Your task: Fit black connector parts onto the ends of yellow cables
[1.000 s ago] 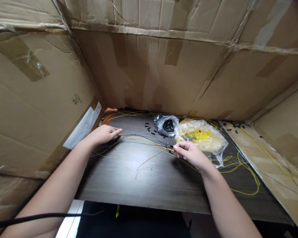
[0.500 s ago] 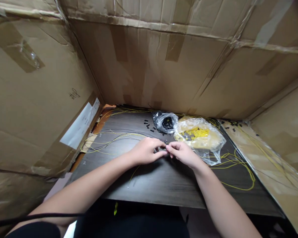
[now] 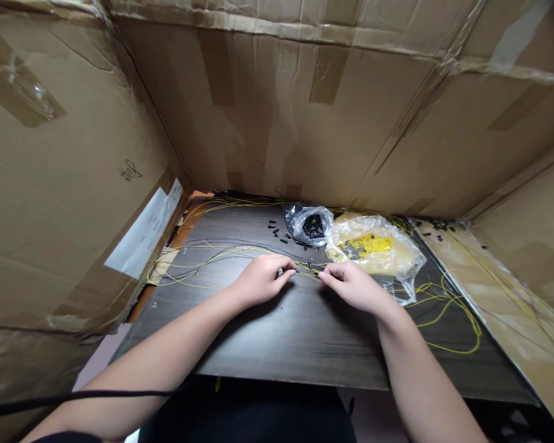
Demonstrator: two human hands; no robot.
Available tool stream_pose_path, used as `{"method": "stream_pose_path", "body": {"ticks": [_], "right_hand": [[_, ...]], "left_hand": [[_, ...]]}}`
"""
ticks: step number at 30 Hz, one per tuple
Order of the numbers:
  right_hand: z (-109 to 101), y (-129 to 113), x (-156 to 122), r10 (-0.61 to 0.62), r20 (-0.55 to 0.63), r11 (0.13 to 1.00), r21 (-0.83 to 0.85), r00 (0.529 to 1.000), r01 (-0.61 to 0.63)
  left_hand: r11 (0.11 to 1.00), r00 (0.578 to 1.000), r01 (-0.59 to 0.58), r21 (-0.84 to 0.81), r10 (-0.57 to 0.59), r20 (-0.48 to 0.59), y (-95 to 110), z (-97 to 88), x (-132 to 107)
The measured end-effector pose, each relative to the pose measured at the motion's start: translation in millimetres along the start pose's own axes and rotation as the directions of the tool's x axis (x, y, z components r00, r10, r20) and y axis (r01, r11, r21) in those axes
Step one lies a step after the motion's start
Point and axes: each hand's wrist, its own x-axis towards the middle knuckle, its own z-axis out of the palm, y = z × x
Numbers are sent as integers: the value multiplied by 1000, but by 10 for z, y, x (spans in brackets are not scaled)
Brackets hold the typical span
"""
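My left hand point(image 3: 261, 280) and my right hand point(image 3: 351, 286) rest on a dark wooden table point(image 3: 305, 332), fingertips facing each other a short gap apart. Each hand pinches a thin yellow wire point(image 3: 305, 271) stretched between them, with a small black part point(image 3: 307, 272) on it. More thin yellow and black wires point(image 3: 198, 261) loop across the table to the left of my left hand. Just beyond my right hand lies a clear bag of yellow parts point(image 3: 373, 249).
A smaller clear bag of black parts point(image 3: 310, 225) lies behind the hands, with loose black pieces point(image 3: 277, 232) beside it. Yellow wire loops point(image 3: 447, 314) trail to the right. Cardboard walls point(image 3: 305, 117) enclose the table on three sides; a white label point(image 3: 145, 231) sticks on the left wall.
My left hand came in from the left side of the table to meet my right hand at the centre; now the two hands have drawn slightly apart along the wire.
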Motion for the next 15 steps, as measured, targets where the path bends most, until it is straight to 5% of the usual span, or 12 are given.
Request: {"method": "stream_pose_path", "body": {"ticks": [6,10,12,15], "right_hand": [[154,-187,-2,-2,-125,995,95,992,14],[310,-302,14,-117,-188,985,106,975,139],[332,-306,14,-132,-214,974,154,968,167],[317,-278,3,-92,-244,929,327,965,172]], "left_hand": [[995,999,15,-97,-18,-28,51,63,-15],[925,990,144,-350,-135,50,62,16,15],[792,968,249,-557,-192,160,3,-53,45],[456,935,338,-823,-264,237,-117,-135,88]]}}
